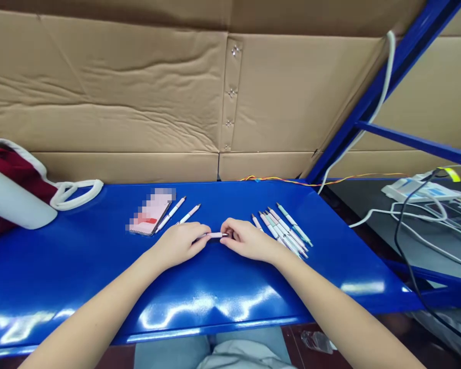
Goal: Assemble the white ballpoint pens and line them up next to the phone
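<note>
Between my two hands a pale pink pen (pixel 215 235) lies level, just above the blue table (pixel 100 266). My left hand (pixel 182 242) pinches one end of it. The dark-tipped other end is in the fingers of my right hand (pixel 248 239). Right of my right hand lies a row of several pastel pens (pixel 282 228), partly hidden behind that hand. Left and beyond my left hand are two loose pens, a white pen (pixel 171 214) and another white pen (pixel 190 213), whose lower end my hand covers. The first rests alongside a pink pad-like item (pixel 149 215), blurred in part.
A white cylinder (pixel 19 197) and dark red cloth with white trim (pixel 79 193) lie at the left. Cardboard (pixel 138 92) walls the back. On the right stand a blue metal frame (pixel 369 97) and a grey surface with white cables (pixel 418 218). A thin coloured wire (pixel 284 180) runs along the back edge.
</note>
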{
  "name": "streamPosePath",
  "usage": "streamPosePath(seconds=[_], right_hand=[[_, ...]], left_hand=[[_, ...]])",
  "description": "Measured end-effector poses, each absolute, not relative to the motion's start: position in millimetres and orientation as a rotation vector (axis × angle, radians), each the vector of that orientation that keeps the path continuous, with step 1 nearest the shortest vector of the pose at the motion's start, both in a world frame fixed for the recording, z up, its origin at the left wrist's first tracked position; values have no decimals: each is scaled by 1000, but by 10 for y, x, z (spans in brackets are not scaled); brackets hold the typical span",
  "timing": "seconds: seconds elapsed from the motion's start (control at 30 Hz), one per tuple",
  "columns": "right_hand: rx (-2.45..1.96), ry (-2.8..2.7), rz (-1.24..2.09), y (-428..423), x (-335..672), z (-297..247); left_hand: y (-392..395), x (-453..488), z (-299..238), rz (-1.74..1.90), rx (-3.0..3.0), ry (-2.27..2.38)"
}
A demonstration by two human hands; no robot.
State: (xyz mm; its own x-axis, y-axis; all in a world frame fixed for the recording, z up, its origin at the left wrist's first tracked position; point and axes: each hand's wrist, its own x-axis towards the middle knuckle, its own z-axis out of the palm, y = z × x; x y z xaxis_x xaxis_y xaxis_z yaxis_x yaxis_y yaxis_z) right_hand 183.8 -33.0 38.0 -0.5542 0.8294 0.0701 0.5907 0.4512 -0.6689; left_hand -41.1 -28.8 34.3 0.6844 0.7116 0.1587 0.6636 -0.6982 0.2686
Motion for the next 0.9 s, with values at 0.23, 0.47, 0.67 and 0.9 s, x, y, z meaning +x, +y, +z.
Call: streamPosePath(seconds=[0.23, 0.47, 0.67, 0.9], right_hand=[[-1177, -2369, 775, -305, 1816, 379], [-1190, -2320, 761, -337, 1820, 372], [-1149, -2400, 730, -314, 1819, 359], [-1187, -2330, 807, -299, 1843, 337]], left_hand=[[-276, -405, 326, 392, 2709, 1138], [-254, -409, 282, 400, 2746, 1176], [-253, -424, 288, 325, 2752, 1131], [-252, -424, 326, 320, 2754, 1150]])
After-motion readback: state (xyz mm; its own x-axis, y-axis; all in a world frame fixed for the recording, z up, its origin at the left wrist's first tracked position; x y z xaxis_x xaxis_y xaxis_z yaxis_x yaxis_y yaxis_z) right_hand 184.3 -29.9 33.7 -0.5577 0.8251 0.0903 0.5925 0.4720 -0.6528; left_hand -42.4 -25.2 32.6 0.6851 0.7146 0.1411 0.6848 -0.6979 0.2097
